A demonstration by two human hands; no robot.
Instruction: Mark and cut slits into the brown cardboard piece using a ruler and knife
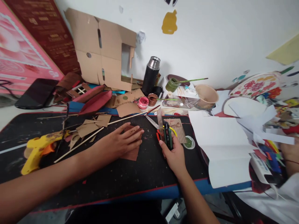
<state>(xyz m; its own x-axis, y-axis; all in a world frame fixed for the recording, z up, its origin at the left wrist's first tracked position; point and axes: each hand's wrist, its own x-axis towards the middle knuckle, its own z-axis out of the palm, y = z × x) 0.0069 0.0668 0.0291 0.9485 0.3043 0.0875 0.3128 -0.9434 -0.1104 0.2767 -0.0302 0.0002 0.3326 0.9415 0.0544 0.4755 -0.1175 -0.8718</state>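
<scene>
Brown card (131, 155) is held flat on blk mat (158, 177) under open L hand (127, 139); green-blk cutter (166, 133) is gripped in R hand (174, 153), off the card. Scraps (87, 129) prob already cut; no cut being made rn.

Glue gun (38, 148) toward left edge of worktop (149, 177), cardboard scraps (88, 128) to its right, card piece (131, 154) under left hand (125, 140), scissors (152, 122) between it and corrugated piece (176, 128), paper (221, 151) toward right edge, flask (150, 77) toward far edge.
</scene>
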